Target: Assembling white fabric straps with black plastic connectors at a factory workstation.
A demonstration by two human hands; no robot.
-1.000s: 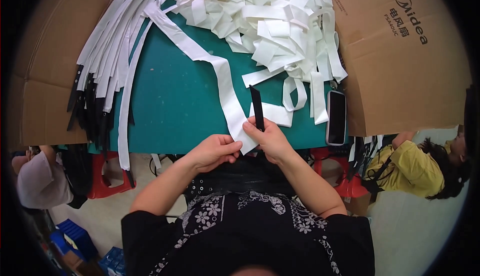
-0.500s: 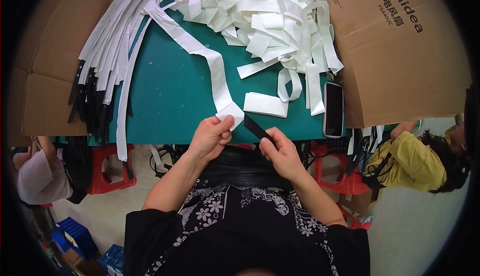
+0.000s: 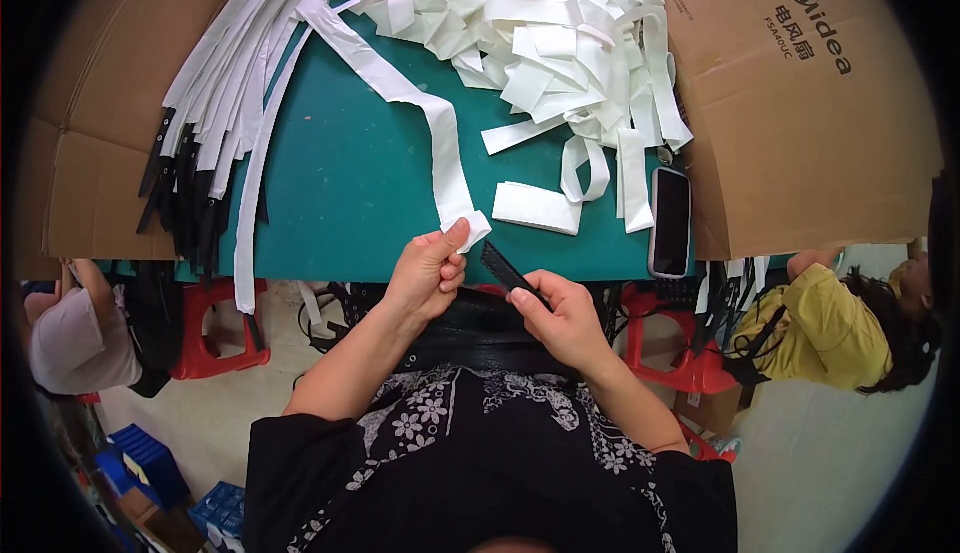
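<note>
Near the front edge of the table, my left hand [image 3: 428, 271] pinches the folded near end of a long white strip [image 3: 447, 158] between thumb and fingers. The strip runs back across the green tabletop to the far left. A slim black belt [image 3: 505, 268] with an angled tip is gripped in my right hand [image 3: 562, 318], just right of the strip's end. A small gap shows between the belt's tip and the white fold. The rest of the belt is lost against dark material below the table edge.
A bundle of black belts wrapped in white [image 3: 215, 113] lies at the left. Loose white strips [image 3: 560, 53] are heaped at the back, with a folded one [image 3: 537, 208] nearer. A phone [image 3: 670, 223] lies right, beside a cardboard box [image 3: 800, 133]. People sit on both sides.
The white strip's end is folded smaller under my left thumb. My right hand has lowered slightly and turned the belt, so its textured face shows.
</note>
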